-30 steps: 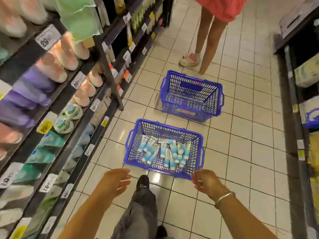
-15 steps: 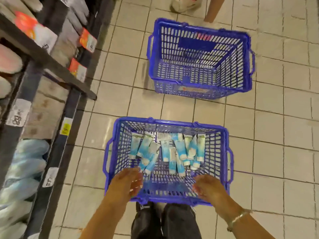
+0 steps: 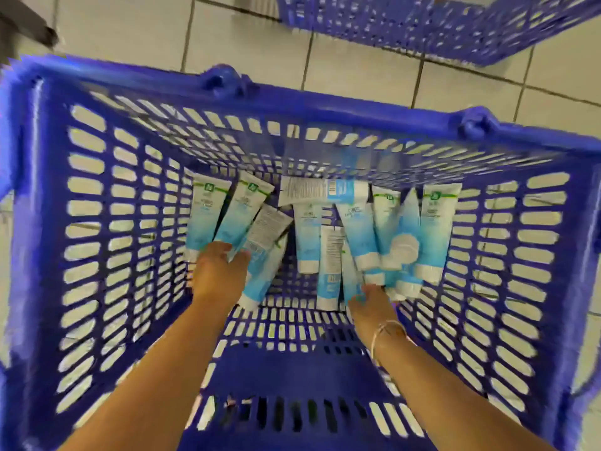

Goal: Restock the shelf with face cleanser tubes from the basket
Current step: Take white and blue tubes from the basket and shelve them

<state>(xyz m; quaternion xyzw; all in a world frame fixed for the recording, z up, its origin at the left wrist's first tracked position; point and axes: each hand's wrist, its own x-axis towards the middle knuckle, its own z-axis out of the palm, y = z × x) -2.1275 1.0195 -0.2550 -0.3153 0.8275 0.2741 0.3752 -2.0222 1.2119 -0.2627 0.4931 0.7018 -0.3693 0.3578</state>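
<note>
Both hands touch tubes in basket on tiled floor, grip unclear.

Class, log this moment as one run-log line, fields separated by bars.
phase: reaching | left hand: on tubes | right hand: at tube ends, grasp unclear | basket: on floor, tubes inside

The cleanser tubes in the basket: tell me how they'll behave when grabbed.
The tubes look like flat-crimped soft plastic, so they'll probably flex slightly rather than roll. They seem small and likely light. They overlap loosely in the basket, so lifting one may drag its neighbours.
</note>
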